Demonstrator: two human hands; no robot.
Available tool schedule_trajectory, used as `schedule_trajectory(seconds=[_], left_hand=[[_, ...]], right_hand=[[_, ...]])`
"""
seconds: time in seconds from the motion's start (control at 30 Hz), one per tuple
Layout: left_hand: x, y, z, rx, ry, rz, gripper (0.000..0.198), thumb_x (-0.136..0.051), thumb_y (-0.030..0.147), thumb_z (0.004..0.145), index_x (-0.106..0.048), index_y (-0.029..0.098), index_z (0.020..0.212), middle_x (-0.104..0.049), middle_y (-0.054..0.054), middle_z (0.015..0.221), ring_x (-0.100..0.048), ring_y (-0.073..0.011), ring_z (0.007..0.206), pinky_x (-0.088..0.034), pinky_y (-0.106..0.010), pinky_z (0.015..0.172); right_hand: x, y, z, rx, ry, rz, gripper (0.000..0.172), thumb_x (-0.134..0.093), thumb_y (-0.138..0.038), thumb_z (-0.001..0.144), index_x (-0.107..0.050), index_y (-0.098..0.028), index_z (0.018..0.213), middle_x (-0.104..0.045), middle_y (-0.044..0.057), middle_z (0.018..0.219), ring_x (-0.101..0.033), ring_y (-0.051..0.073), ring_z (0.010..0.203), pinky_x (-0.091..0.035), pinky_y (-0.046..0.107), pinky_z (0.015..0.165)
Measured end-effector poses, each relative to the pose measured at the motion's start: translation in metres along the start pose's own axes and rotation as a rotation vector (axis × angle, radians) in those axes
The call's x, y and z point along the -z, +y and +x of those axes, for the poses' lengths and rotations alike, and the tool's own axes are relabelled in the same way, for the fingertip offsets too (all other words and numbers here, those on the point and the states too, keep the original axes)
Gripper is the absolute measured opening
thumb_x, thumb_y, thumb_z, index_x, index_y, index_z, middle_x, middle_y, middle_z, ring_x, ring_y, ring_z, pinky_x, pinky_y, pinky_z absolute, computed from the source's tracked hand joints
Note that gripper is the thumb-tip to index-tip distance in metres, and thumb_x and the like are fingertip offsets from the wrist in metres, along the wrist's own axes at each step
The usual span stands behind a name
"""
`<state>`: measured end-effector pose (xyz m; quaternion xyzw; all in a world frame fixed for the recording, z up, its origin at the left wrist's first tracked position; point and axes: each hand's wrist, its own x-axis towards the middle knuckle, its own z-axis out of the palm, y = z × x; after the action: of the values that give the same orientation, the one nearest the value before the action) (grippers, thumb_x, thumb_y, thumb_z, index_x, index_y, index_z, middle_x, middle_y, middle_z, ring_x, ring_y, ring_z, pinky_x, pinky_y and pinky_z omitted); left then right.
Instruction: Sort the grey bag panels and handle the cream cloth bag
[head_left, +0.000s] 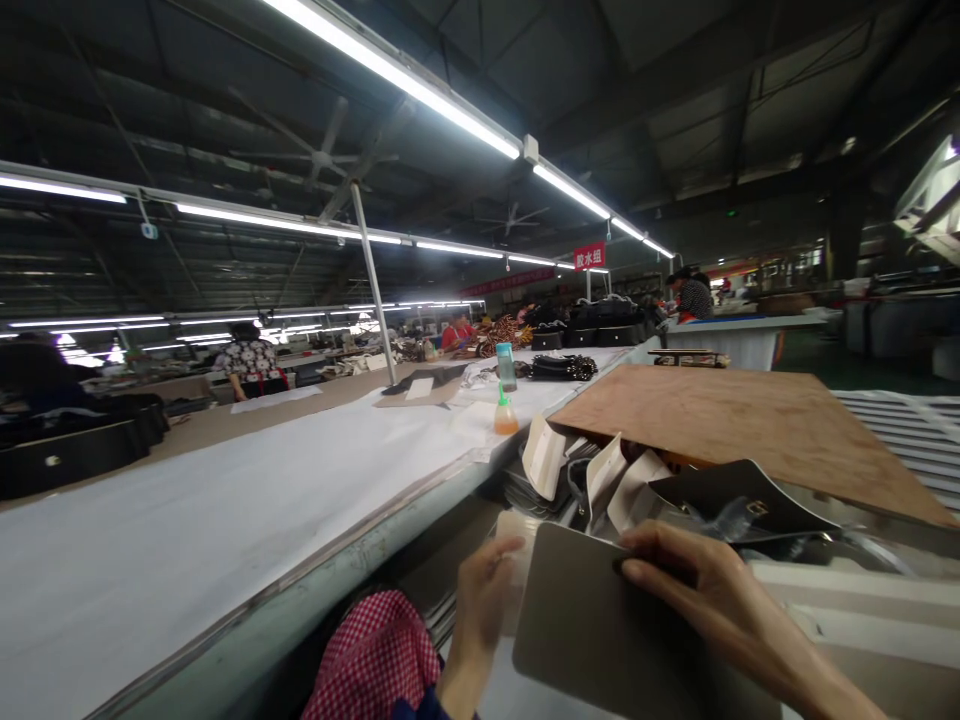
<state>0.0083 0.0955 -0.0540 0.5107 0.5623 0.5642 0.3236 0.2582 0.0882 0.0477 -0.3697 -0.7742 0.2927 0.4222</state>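
A flat grey-brown panel with rounded corners stands tilted in front of me. My right hand pinches its upper right edge between thumb and fingers. To the left of the panel, my left hand is slightly blurred, its fingers curled onto a cream piece. That piece lies partly behind the panel, so its full shape is hidden. Just beyond my hands are several cream flap pieces and a black bag part with a metal fitting and clear plastic film.
A long white-covered table runs along my left. On it stand a bottle of orange liquid, a teal bottle and black strap bundles. A wooden board lies right. Red checked fabric is near my left arm. Co-workers are farther off.
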Motion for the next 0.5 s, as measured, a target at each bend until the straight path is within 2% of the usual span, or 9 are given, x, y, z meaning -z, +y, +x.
schedule_trajectory(seconds=[0.1, 0.17, 0.23, 0.3, 0.4, 0.5], left_hand=[[0.015, 0.026, -0.031, -0.045, 0.098, -0.012, 0.044, -0.049, 0.053, 0.096, -0.077, 0.025, 0.114, -0.070, -0.006, 0.130, -0.055, -0.0310, 0.132, -0.043, -0.042, 0.112], [0.019, 0.038, -0.049, -0.068, 0.160, -0.016, 0.052, -0.042, 0.060, 0.098, -0.078, 0.027, 0.114, -0.068, -0.005, 0.133, -0.051, -0.0304, 0.135, -0.039, -0.041, 0.115], [0.017, 0.045, -0.061, -0.135, 0.195, -0.016, 0.055, -0.047, 0.068, 0.093, -0.080, 0.027, 0.108, -0.071, -0.008, 0.125, -0.058, -0.0317, 0.126, -0.048, -0.038, 0.106], [0.011, 0.052, -0.066, -0.238, 0.182, 0.004, 0.053, -0.057, 0.071, 0.087, -0.081, 0.025, 0.099, -0.076, -0.010, 0.106, -0.068, -0.0309, 0.105, -0.056, -0.035, 0.088], [0.005, 0.064, -0.068, -0.358, 0.164, 0.035, 0.044, -0.060, 0.064, 0.090, -0.081, 0.025, 0.082, -0.072, -0.005, 0.076, -0.067, -0.0222, 0.073, -0.055, -0.028, 0.067], [0.008, 0.075, -0.072, -0.406, 0.271, -0.006, 0.036, -0.065, 0.058, 0.089, -0.082, 0.027, 0.080, -0.072, -0.001, 0.073, -0.068, -0.0182, 0.072, -0.054, -0.021, 0.065]], right_hand=[[-0.004, -0.003, -0.010, 0.083, 0.058, -0.163, 0.018, -0.065, -0.044, 0.091, -0.073, -0.029, 0.086, -0.074, 0.000, 0.083, -0.071, 0.021, 0.076, -0.054, 0.027, 0.069], [-0.007, -0.005, -0.015, 0.161, 0.104, -0.221, 0.014, -0.064, -0.042, 0.093, -0.072, -0.030, 0.089, -0.074, -0.002, 0.084, -0.072, 0.019, 0.076, -0.055, 0.025, 0.067], [-0.010, -0.006, -0.018, 0.260, 0.154, -0.248, 0.010, -0.064, -0.037, 0.095, -0.071, -0.031, 0.092, -0.074, -0.003, 0.083, -0.073, 0.017, 0.074, -0.055, 0.023, 0.065], [-0.014, -0.008, -0.020, 0.367, 0.216, -0.276, 0.008, -0.062, -0.032, 0.097, -0.069, -0.031, 0.094, -0.073, -0.004, 0.082, -0.073, 0.014, 0.071, -0.055, 0.020, 0.063], [-0.018, -0.012, -0.023, 0.441, 0.285, -0.313, 0.009, -0.063, -0.029, 0.097, -0.065, -0.031, 0.106, -0.073, -0.006, 0.083, -0.073, 0.012, 0.070, -0.055, 0.017, 0.064], [-0.017, -0.017, -0.028, 0.461, 0.285, -0.335, 0.009, -0.064, -0.028, 0.098, -0.063, -0.031, 0.106, -0.072, -0.007, 0.082, -0.072, 0.010, 0.068, -0.053, 0.016, 0.062]])
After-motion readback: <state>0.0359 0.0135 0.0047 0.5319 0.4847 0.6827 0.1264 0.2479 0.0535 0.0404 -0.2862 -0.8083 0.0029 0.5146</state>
